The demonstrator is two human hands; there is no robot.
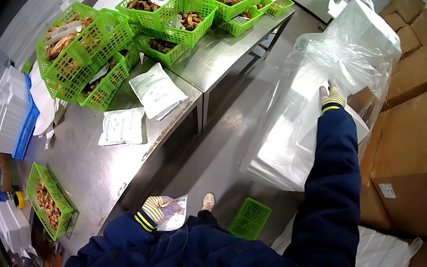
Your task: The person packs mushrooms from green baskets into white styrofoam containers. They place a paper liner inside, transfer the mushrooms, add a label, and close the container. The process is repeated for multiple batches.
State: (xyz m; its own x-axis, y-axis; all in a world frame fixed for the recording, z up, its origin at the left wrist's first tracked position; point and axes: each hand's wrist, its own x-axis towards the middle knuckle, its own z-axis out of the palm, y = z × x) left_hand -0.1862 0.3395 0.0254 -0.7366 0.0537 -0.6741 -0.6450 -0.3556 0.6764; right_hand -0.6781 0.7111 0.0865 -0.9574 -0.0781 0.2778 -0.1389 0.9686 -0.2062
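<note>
My left hand (157, 209), in a striped knit glove, pinches a printed paper slip (175, 215) close to my body. My right hand (332, 97), gloved the same way, reaches far forward with thumb and forefinger apart. It is at white foam boxes (285, 143) wrapped in a clear plastic bag (319, 50); whether it touches them I cannot tell. To my left, green plastic baskets of brown mushrooms (62, 46) are stacked on a steel table (81, 168). White printed ice packs (158, 89) lie beside them.
Cardboard cartons (419, 154) pile up along the right. An empty green basket (250, 218) is on the floor by my shoe. Another green basket of small brown pieces (48, 202) sits at the table's near left end. Foam lids (8, 108) stand in a blue crate (27, 123).
</note>
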